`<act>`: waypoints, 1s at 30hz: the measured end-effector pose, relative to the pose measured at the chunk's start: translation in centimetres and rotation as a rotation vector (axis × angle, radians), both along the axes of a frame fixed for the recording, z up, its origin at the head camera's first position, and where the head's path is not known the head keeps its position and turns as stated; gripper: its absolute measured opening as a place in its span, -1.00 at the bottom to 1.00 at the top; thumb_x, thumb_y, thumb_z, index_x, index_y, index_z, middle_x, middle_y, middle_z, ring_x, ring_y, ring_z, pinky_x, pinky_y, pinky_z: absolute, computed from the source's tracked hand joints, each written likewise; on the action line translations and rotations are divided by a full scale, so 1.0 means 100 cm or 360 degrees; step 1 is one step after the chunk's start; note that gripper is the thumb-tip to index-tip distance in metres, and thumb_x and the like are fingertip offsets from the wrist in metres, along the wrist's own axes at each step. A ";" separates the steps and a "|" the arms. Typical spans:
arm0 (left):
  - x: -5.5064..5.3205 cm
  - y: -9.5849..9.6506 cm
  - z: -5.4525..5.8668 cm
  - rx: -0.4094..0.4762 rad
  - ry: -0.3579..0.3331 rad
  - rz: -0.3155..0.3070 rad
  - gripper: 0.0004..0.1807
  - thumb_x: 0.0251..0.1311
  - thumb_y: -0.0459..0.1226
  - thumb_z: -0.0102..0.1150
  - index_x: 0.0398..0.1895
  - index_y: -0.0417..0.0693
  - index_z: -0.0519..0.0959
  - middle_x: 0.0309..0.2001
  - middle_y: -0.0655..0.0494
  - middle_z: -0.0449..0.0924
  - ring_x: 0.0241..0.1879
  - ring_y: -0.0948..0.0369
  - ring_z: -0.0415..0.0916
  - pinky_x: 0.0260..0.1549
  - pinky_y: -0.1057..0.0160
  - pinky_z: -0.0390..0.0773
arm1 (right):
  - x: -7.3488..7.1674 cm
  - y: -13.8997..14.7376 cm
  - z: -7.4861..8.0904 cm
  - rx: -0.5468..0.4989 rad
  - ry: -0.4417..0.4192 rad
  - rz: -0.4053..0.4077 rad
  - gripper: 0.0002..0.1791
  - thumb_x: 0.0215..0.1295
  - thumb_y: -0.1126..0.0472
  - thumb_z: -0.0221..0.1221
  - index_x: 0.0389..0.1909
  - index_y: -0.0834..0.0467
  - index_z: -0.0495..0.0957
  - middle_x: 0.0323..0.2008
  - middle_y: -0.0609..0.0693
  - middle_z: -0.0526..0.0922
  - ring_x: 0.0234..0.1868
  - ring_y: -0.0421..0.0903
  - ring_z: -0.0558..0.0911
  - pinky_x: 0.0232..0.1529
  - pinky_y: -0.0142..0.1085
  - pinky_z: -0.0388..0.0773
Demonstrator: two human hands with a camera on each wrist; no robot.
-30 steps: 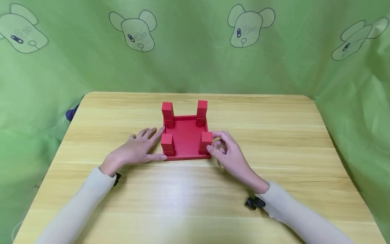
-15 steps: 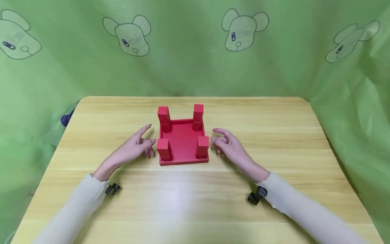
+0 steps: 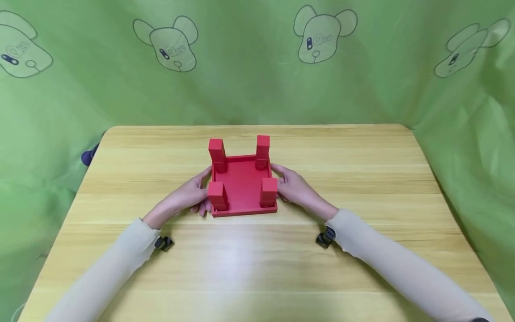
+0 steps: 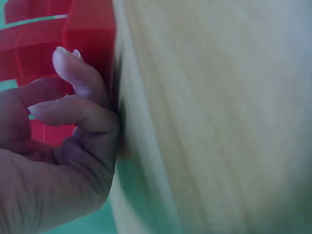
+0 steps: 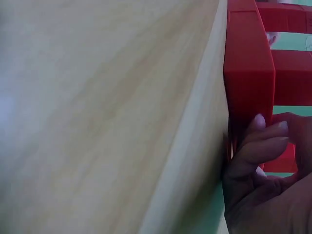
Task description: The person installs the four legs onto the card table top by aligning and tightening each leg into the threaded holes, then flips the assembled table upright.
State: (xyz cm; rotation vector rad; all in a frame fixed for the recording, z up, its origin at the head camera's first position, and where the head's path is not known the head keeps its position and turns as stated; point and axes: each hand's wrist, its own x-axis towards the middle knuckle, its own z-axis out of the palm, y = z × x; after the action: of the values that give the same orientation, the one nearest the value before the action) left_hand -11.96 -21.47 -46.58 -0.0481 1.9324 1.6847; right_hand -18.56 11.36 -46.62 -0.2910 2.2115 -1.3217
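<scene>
In the head view, a red upturned toy table (image 3: 242, 181) lies with its flat, rimmed top down on the wooden surface. A square block leg stands upright at each corner. My left hand (image 3: 186, 195) holds its left side, the thumb partly hidden behind the near left leg. At the opposite side my right hand (image 3: 298, 189) grips, index finger along the edge. Both wrist views show bent fingers close against the red side, low by the wood.
The wooden table (image 3: 233, 264) reaches forward to a green curtain (image 3: 245, 80) printed with animal heads. A dark purple object (image 3: 87, 156) pokes out past its left edge. Each wrist wears a small black camera.
Half a second ago both hands stood apart from the toy table, after touching it earlier. Both have since moved inward to its sides.
</scene>
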 end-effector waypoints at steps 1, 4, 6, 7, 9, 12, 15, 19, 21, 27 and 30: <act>-0.002 0.002 0.000 -0.0005 0.0018 -0.0007 -0.03 0.66 -0.34 0.02 0.83 0.09 -0.38 -0.57 -0.16 0.66 -0.72 0.18 0.56 -0.76 0.33 0.33 | 0.000 0.000 0.000 0.0026 0.0021 -0.0001 -0.22 0.53 0.33 -0.05 0.76 0.06 0.16 -0.64 -0.02 0.43 -0.69 -0.14 0.39 -0.66 -0.38 0.29; -0.005 0.006 0.000 -0.0027 0.0062 -0.0012 -0.05 0.65 -0.40 -0.04 0.83 0.09 -0.37 -0.60 -0.18 0.65 -0.74 0.17 0.54 -0.77 0.33 0.33 | 0.000 -0.001 0.001 0.0076 0.0065 -0.0023 -0.22 0.53 0.36 -0.03 0.76 0.05 0.18 -0.66 -0.04 0.33 -0.69 -0.13 0.39 -0.64 -0.37 0.29; -0.007 0.006 0.000 -0.0051 0.0074 -0.0017 -0.07 0.64 -0.44 -0.07 0.83 0.07 -0.35 -0.61 -0.18 0.64 -0.75 0.16 0.53 -0.78 0.32 0.33 | 0.001 -0.001 0.001 0.0098 0.0096 -0.0038 -0.21 0.51 0.37 0.01 0.74 0.06 0.20 -0.59 0.00 0.40 -0.64 -0.12 0.43 -0.59 -0.36 0.32; -0.007 0.007 0.001 -0.0064 0.0078 -0.0018 -0.07 0.63 -0.45 -0.07 0.83 0.04 -0.34 -0.62 -0.18 0.63 -0.75 0.16 0.52 -0.77 0.32 0.33 | 0.002 -0.001 0.001 0.0120 0.0137 -0.0039 -0.22 0.50 0.37 0.03 0.73 0.08 0.22 -0.52 0.03 0.48 -0.61 -0.12 0.42 -0.55 -0.35 0.33; -0.008 0.007 0.002 -0.0103 0.0100 -0.0021 -0.07 0.59 -0.49 -0.07 0.83 -0.01 -0.30 -0.61 -0.16 0.62 -0.74 0.16 0.50 -0.75 0.30 0.37 | 0.003 -0.002 0.001 0.0148 0.0213 -0.0052 -0.22 0.46 0.37 0.09 0.70 0.11 0.27 -0.32 0.08 0.61 -0.50 -0.09 0.44 -0.44 -0.31 0.36; -0.008 0.009 0.005 -0.0205 0.0189 -0.0009 -0.02 0.49 -0.51 0.05 0.82 -0.12 -0.23 -0.52 -0.11 0.58 -0.66 0.15 0.48 -0.66 0.28 0.44 | 0.006 -0.003 0.001 0.0152 0.0328 -0.0064 -0.22 0.41 0.35 0.18 0.66 0.20 0.31 -0.07 0.14 0.70 -0.31 -0.04 0.49 -0.25 -0.24 0.43; -0.008 0.010 0.004 -0.0384 0.0391 0.0017 0.02 0.40 -0.44 0.23 0.79 -0.22 -0.13 -0.37 -0.08 0.55 -0.47 0.15 0.48 -0.50 0.25 0.49 | 0.008 -0.002 0.001 0.0149 0.0426 -0.0068 -0.20 0.43 0.30 0.29 0.67 0.21 0.29 -0.12 0.13 0.75 -0.17 -0.03 0.60 -0.11 -0.20 0.53; -0.003 0.015 0.011 -0.0579 0.0560 0.0116 0.02 0.41 -0.33 0.33 0.79 -0.17 -0.04 -0.17 -0.10 0.64 -0.22 0.08 0.53 -0.28 0.19 0.54 | 0.011 0.001 0.005 0.0095 0.0535 -0.0071 -0.13 0.47 0.26 0.32 0.73 0.11 0.20 -0.21 0.05 0.77 -0.26 -0.03 0.67 -0.22 -0.21 0.58; 0.001 0.018 0.018 -0.0566 0.0568 0.0183 -0.05 0.47 -0.33 0.31 0.80 -0.13 0.01 -0.12 -0.14 0.67 -0.19 0.02 0.59 -0.25 0.14 0.61 | 0.013 0.004 0.007 0.0024 0.0572 -0.0062 -0.09 0.50 0.26 0.29 0.77 0.04 0.11 -0.20 0.04 0.74 -0.30 -0.04 0.62 -0.27 -0.25 0.55; 0.002 0.012 0.028 -0.0242 0.0806 0.0311 -0.13 0.50 -0.50 0.25 0.78 0.07 0.17 -0.07 -0.30 0.68 -0.39 -0.09 0.59 -0.47 0.22 0.62 | 0.018 0.008 0.024 -0.0273 0.0536 -0.0039 -0.23 0.60 0.24 0.27 0.73 0.02 0.23 -0.11 0.12 0.57 -0.25 0.00 0.49 -0.30 -0.35 0.46; 0.004 0.011 0.038 -0.0143 0.0907 0.0368 -0.10 0.42 -0.62 0.22 0.77 -0.08 0.16 0.10 -0.35 0.69 -0.26 0.08 0.66 -0.31 0.35 0.67 | 0.017 0.009 0.034 -0.0406 0.0623 -0.0061 -0.43 0.59 0.38 0.22 0.56 0.27 0.44 -0.07 0.13 0.53 -0.13 -0.02 0.50 -0.20 -0.40 0.49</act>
State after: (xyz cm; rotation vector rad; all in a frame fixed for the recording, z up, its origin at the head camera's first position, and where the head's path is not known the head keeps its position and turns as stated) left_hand -11.56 -20.40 -42.82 0.2036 2.4991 1.9062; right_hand -16.81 12.22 -43.21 -0.6545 2.3642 -1.6892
